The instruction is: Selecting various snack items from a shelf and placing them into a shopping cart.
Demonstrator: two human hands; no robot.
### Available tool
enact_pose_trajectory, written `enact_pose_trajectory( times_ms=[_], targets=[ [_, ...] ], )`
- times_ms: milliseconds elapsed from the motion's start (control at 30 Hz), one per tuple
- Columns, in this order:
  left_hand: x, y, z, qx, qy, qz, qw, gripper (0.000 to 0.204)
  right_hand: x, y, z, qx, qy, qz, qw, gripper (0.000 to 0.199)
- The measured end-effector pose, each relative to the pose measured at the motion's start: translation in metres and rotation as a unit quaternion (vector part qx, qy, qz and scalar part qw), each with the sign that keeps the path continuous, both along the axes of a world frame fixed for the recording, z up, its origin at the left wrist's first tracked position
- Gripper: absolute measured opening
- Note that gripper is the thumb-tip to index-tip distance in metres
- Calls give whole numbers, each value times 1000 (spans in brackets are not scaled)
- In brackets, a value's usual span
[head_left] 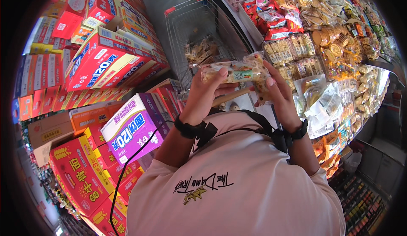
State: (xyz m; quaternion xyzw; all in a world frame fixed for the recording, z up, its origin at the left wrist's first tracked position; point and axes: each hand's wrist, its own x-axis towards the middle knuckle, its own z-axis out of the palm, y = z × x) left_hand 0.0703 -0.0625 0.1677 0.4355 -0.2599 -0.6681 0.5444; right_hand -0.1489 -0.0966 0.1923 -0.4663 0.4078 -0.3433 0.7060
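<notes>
Closest to the lens is the person's pale T-shirt (250,185) with a dark graphic on it, filling the bottom of the head view, plus a thin black cable (127,168) running down the left side. Both forearms come up from there, each with a black strap at the wrist. Up top, the left hand (203,94) and right hand (277,94) are both clamped on a clear plastic snack packet (237,71), fingers curled around it, thumbs on the near face. Packet's long axis runs pretty much left to right, tilted up a bit toward the right end, one end in each hand. It sits just in front of a wire shopping cart (199,19) that has a few similar wrapped snacks in the bottom. Off to the right there's a display shelf (322,53) packed with bagged snacks and round gold tins. On the left, stacks of red boxes (97,62) and a purple-and-white box (135,128) near the left forearm.
</notes>
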Motion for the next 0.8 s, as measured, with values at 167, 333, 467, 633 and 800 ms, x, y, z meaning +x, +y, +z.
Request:
enact_pose_trajectory(
  times_ms=[167,333,467,633,800],
  targets=[
    [-26,9,13,12,-11,17,1000,45,-25,8,2,6,-17,9,1000,56],
    [-56,17,5,8,-45,12,999,46,-56,21,-8,-1,-41,-4,999,55],
    [-75,27,4,9,-42,0,999,46,-77,30,-12,-14,-42,18,999,55],
    [-85,36,4,18,-38,23,999,47,-87,38,-11,27,-27,44,998,58],
    [-84,42,0,-21,-34,44,998,43,-79,38,-26,-13,2,32,999,67]
  ],
)
